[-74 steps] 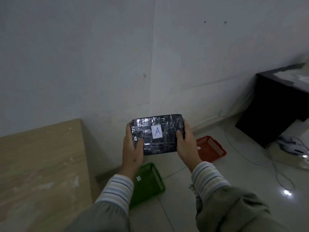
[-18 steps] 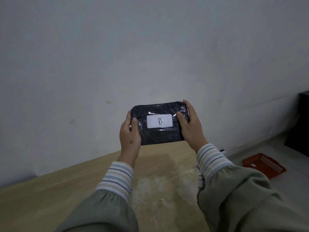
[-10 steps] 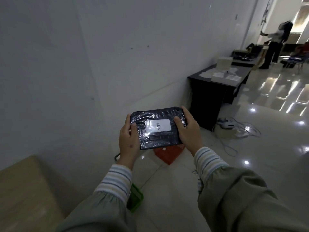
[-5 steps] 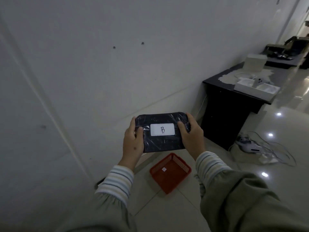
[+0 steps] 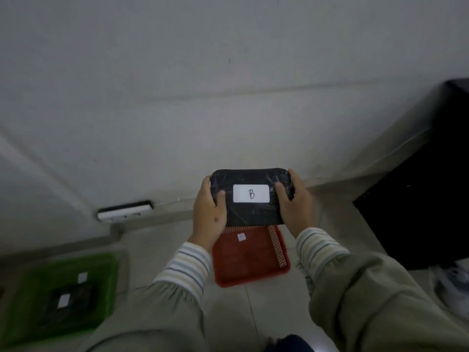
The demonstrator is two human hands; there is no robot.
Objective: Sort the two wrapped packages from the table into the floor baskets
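Note:
I hold a black wrapped package (image 5: 251, 214) with a white label marked B, flat and level in the air. My left hand (image 5: 208, 212) grips its left end and my right hand (image 5: 297, 209) grips its right end. Directly below it on the floor sits the red basket (image 5: 250, 260), with a small white tag inside, its far edge hidden by the package. At lower left stands the green basket (image 5: 101, 280); in it lies the other black package (image 5: 73, 298) with a white label.
A white wall runs along the back with a baseboard and a low socket plate (image 5: 124, 212). A black cabinet (image 5: 426, 204) stands at the right, close to the red basket. Pale floor tiles lie between the two baskets.
The view has tipped down and closer to the floor. The package marked B now hangs right over the red basket, and the green basket with the first package has come into view.

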